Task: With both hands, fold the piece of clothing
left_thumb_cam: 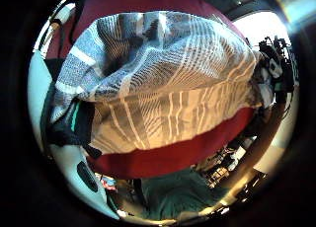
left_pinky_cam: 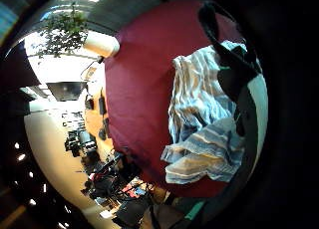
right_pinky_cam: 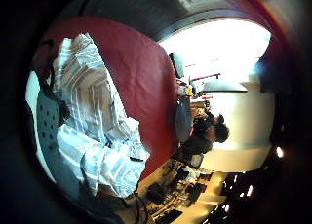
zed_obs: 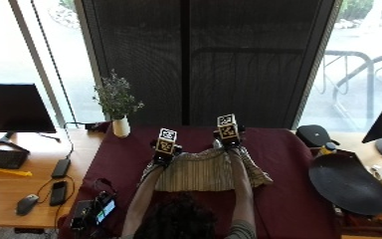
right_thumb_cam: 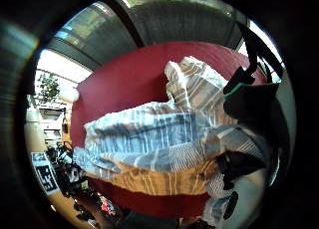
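A person's left hand [zed_obs: 162, 158] and right hand [zed_obs: 229, 143] pinch the far edge of a striped garment [zed_obs: 204, 172], which lies near the middle of a dark red tablecloth [zed_obs: 290, 194]. A vase of flowers [zed_obs: 119, 107] stands at the cloth's far left corner.

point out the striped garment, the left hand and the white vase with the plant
striped garment [zed_obs: 201, 174]: outside view, middle of the cloth between the forearms
left hand [zed_obs: 162, 158]: outside view, back of the glove at the cloth's far edge
white vase [zed_obs: 121, 127]: outside view, its body, on the red tablecloth
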Available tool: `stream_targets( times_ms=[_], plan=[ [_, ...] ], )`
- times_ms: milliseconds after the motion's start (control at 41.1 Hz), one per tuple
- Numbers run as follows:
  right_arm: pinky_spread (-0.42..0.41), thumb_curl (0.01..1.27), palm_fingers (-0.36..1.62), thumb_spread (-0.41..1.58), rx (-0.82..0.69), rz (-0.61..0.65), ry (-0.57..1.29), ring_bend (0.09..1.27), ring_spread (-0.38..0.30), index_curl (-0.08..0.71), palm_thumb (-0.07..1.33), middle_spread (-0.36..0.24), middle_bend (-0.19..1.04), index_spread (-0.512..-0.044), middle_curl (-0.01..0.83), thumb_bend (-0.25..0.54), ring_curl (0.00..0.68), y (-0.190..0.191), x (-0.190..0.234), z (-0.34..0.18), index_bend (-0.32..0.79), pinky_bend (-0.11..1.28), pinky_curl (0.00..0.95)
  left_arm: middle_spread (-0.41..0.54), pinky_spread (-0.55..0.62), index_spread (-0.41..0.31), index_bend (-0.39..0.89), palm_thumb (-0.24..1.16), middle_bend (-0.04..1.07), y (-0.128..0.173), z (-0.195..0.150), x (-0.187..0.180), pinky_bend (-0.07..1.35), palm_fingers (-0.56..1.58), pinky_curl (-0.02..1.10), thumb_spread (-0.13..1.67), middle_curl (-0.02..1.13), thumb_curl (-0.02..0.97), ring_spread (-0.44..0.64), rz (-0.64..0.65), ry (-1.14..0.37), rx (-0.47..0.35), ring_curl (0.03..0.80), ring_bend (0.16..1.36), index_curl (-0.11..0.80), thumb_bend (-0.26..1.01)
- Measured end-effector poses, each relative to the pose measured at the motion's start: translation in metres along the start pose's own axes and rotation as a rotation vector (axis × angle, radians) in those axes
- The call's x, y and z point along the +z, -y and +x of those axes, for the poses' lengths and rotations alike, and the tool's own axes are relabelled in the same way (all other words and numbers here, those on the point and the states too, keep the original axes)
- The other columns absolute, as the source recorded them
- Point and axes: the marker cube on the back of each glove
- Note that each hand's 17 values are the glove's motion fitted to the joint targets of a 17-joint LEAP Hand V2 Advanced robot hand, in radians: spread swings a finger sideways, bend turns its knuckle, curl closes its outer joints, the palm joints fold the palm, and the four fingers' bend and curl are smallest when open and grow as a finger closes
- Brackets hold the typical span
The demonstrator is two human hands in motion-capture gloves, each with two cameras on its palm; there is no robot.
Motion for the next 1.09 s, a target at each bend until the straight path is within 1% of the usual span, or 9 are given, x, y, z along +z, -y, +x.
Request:
stream_targets(
  times_ms=[97, 170, 268, 365, 486, 608, 803, 924, 1094],
  plan=[
    [-0.36, 0.47, 1.31, 0.88, -0.057, 0.028, -0.021, 0.72, -0.267, 0.312, 1.01, -0.254, 0.35, -0.312, 0.469, -0.035, 0.446, 0.033, 0.015, -0.021, 0.14, 0.57, 0.376, -0.356, -0.12, -0.316, 0.18, 0.76, 0.49, -0.002, 0.009, 0.028, 0.15, 1.21, 0.26, 1.18, 0.49, 0.323, -0.39, -0.156, -0.026, 0.042, 0.435, 0.76, 0.453, -0.01],
    [-0.361, 0.46, 1.31, 0.87, -0.064, 0.017, -0.02, 0.72, -0.269, 0.316, 0.99, -0.256, 0.36, -0.317, 0.471, -0.036, 0.448, 0.047, 0.027, -0.031, 0.14, 0.57, 0.375, -0.355, -0.12, -0.315, 0.18, 0.77, 0.49, -0.003, 0.002, 0.04, 0.15, 1.21, 0.26, 1.18, 0.49, 0.322, -0.39, -0.235, 0.025, -0.014, 0.437, 0.77, 0.456, -0.01],
    [-0.362, 0.45, 1.32, 0.86, -0.108, -0.071, -0.004, 0.73, -0.27, 0.321, 0.99, -0.259, 0.37, -0.32, 0.474, -0.03, 0.448, 0.05, 0.04, -0.039, 0.14, 0.57, 0.375, -0.354, -0.12, -0.316, 0.19, 0.77, 0.49, 0.006, 0.004, 0.047, 0.14, 1.21, 0.26, 1.19, 0.5, 0.32, -0.4, -0.195, 0.003, -0.006, 0.441, 0.78, 0.461, -0.01],
    [-0.362, 0.44, 1.32, 0.85, -0.115, 0.013, 0.015, 0.73, -0.269, 0.325, 0.98, -0.26, 0.38, -0.322, 0.476, -0.027, 0.448, 0.056, 0.04, -0.043, 0.14, 0.56, 0.374, -0.356, -0.12, -0.318, 0.19, 0.77, 0.5, 0.009, 0.011, 0.048, 0.13, 1.21, 0.26, 1.19, 0.5, 0.319, -0.39, -0.181, -0.058, 0.039, 0.443, 0.79, 0.468, -0.01],
    [-0.363, 0.44, 1.31, 0.85, -0.064, 0.092, 0.025, 0.74, -0.268, 0.329, 0.98, -0.261, 0.38, -0.323, 0.476, -0.025, 0.448, 0.048, 0.028, -0.029, 0.14, 0.57, 0.375, -0.356, -0.11, -0.319, 0.2, 0.77, 0.51, -0.014, 0.017, 0.051, 0.13, 1.21, 0.25, 1.19, 0.5, 0.318, -0.39, -0.453, -0.147, 0.109, 0.444, 0.8, 0.478, -0.01],
    [-0.347, 0.43, 1.17, 0.85, -0.01, 0.106, 0.125, 0.68, -0.278, 0.319, 0.96, -0.266, 0.31, -0.328, 0.456, -0.041, 0.432, 0.027, 0.013, -0.004, 0.11, 0.63, 0.391, -0.357, -0.09, -0.321, 0.21, 0.78, 0.52, -0.001, 0.008, 0.05, 0.13, 1.17, 0.24, 1.2, 0.51, 0.318, -0.38, -0.263, -0.11, 0.014, 0.44, 0.77, 0.489, -0.01],
    [-0.307, 0.41, 1.07, 0.86, 0.217, 0.194, 0.515, 0.58, -0.29, 0.303, 0.86, -0.27, 0.19, -0.339, 0.426, -0.041, 0.407, -0.009, 0.018, 0.085, 0.1, 0.66, 0.397, -0.352, -0.07, -0.322, 0.22, 0.78, 0.53, 0.003, -0.005, 0.066, 0.12, 1.16, 0.23, 1.2, 0.51, 0.318, -0.37, -0.24, -0.055, -0.138, 0.433, 0.74, 0.502, -0.01],
    [-0.256, 0.44, 1.07, 0.87, 0.342, 0.362, 0.593, 0.52, -0.268, 0.312, 0.96, -0.245, 0.18, -0.323, 0.422, 0.016, 0.396, -0.035, 0.035, 0.124, 0.15, 0.6, 0.379, -0.35, -0.05, -0.323, 0.23, 0.77, 0.54, 0.0, 0.001, 0.074, 0.1, 1.14, 0.21, 1.2, 0.52, 0.319, -0.36, -0.209, -0.09, -0.16, 0.427, 0.72, 0.511, -0.01],
    [-0.179, 0.46, 1.04, 0.89, 0.455, 0.183, 0.539, 0.46, -0.228, 0.322, 0.97, -0.212, 0.18, -0.313, 0.424, -0.018, 0.39, -0.099, 0.089, 0.153, 0.13, 0.52, 0.361, -0.283, 0.03, -0.24, 0.08, 0.75, 0.43, -0.015, 0.009, 0.066, 0.22, 0.79, 0.25, 1.19, 0.52, 0.32, -0.29, -0.121, -0.181, -0.154, 0.438, 0.66, 0.462, -0.03]
  ],
)
